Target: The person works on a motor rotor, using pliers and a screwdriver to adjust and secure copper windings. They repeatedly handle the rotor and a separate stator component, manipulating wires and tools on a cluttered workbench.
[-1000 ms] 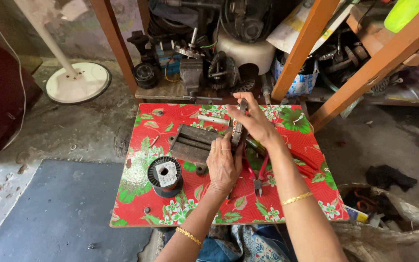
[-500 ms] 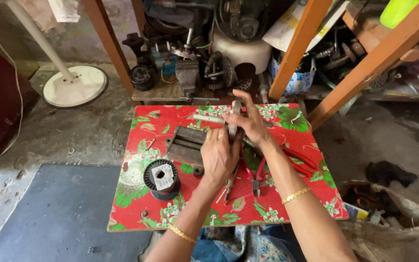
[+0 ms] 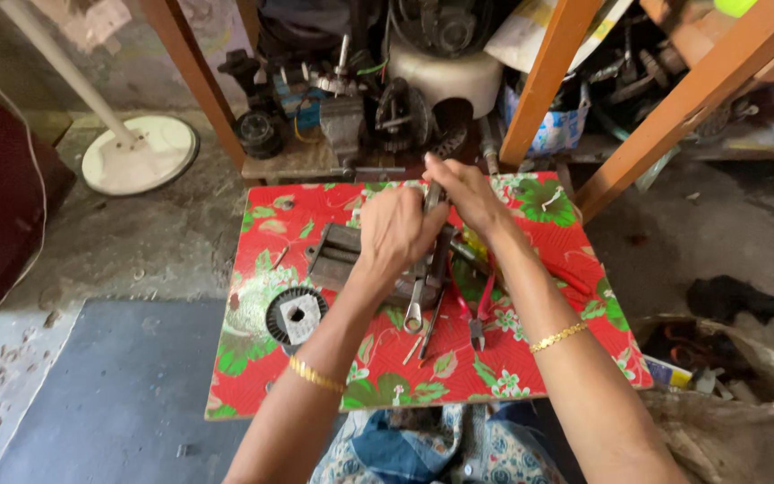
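Observation:
My left hand [image 3: 398,231] and my right hand [image 3: 465,197] are closed together on a thin metal rod [image 3: 433,199] that stands above a grey metal part [image 3: 336,254] on a small table covered in red floral cloth [image 3: 270,376]. The rod's lower end and what it joins are hidden behind my hands. A spanner [image 3: 415,305] and a thin tool [image 3: 431,324] lie just below my left hand. Red-handled pliers [image 3: 483,309] rest under my right wrist. A black spool of wire [image 3: 296,315] sits at the left of the cloth.
Orange wooden legs [image 3: 541,85] rise behind the table, with a heap of dark motor parts [image 3: 360,99] and a white round housing [image 3: 445,76] beneath. A white fan base [image 3: 139,154] stands on the floor at left. A sack of scraps [image 3: 718,358] lies at right.
Both hands have risen toward the far edge of the table, still closed together on the rod. The camera has tilted slightly.

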